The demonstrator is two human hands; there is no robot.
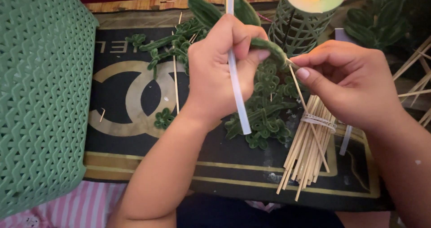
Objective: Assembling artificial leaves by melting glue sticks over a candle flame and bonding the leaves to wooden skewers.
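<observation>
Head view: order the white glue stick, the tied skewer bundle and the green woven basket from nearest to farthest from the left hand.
1. White glue stick: gripped in the left hand.
2. Tied skewer bundle: lower right, on the black tray.
3. Green woven basket: far left edge.

A black surface [134, 160] with gold border lines and a pale interlocked ring pattern fills the middle of the view. A green woven plastic basket [40, 97] stands along its left edge. Beyond the far edge runs a strip of wooden floor [148, 3]. Pink striped fabric [85, 205] shows below. The light is warm and dim.
</observation>
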